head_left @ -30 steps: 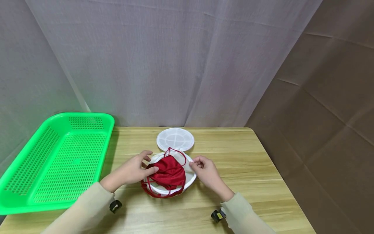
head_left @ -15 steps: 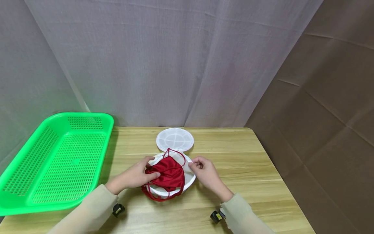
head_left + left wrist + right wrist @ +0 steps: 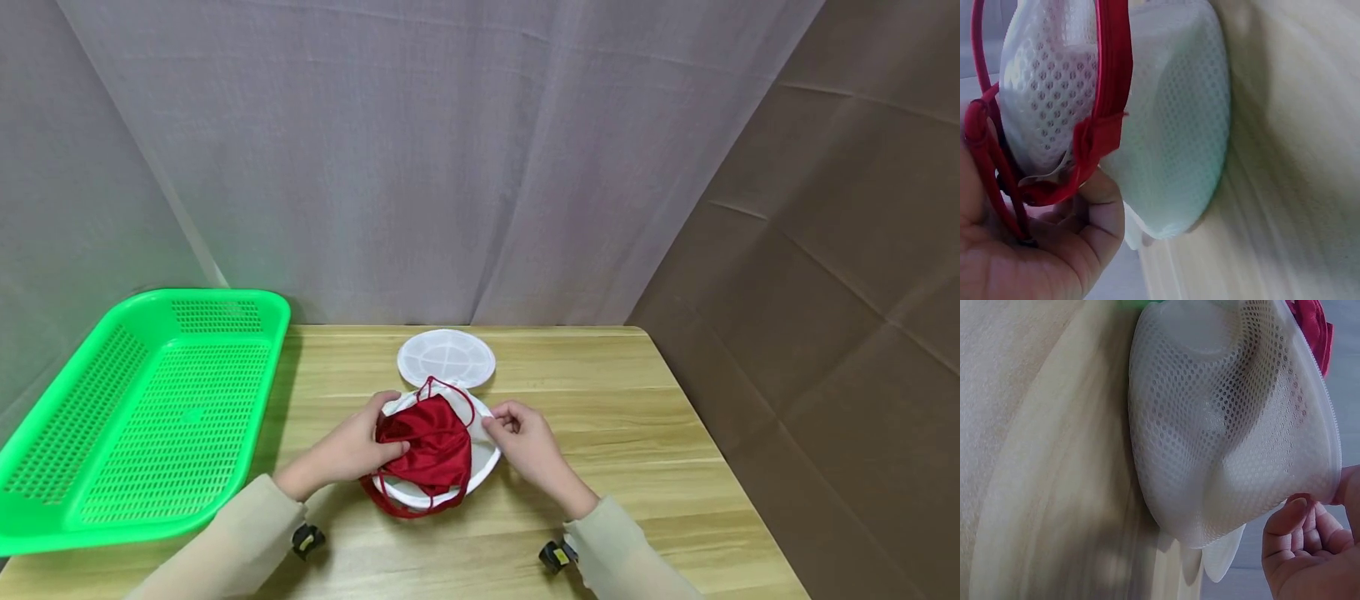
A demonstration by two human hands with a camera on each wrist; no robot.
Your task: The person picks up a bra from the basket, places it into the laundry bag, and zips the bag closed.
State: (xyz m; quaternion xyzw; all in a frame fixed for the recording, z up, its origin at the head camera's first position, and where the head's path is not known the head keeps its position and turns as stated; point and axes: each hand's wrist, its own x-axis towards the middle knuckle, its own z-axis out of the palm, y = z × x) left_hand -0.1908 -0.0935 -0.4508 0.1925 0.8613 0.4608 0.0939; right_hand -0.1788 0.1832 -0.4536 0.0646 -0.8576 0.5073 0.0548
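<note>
A round white mesh laundry bag (image 3: 489, 467) stands on the table with its lid (image 3: 446, 358) laid back behind it. Inside lies a red satin garment (image 3: 433, 442) with thin straps, some of them hanging over the near rim. My left hand (image 3: 351, 443) grips the garment at the bag's left side, thumb on the cloth and fingers curled at the rim. In the left wrist view, red straps (image 3: 1113, 56) hang outside the mesh by that hand. My right hand (image 3: 532, 442) pinches the bag's right rim; the right wrist view shows the mesh wall (image 3: 1179, 419) sagging inward.
A large green plastic basket (image 3: 176, 433) stands at the left of the wooden table (image 3: 615, 400). A grey curtain (image 3: 360, 167) hangs behind the table, and a brown cloth wall (image 3: 840, 333) rises on the right.
My left hand has moved slightly right and its fingers have closed in on the garment and the rim. The bag has shifted a little left; my right hand keeps its hold.
</note>
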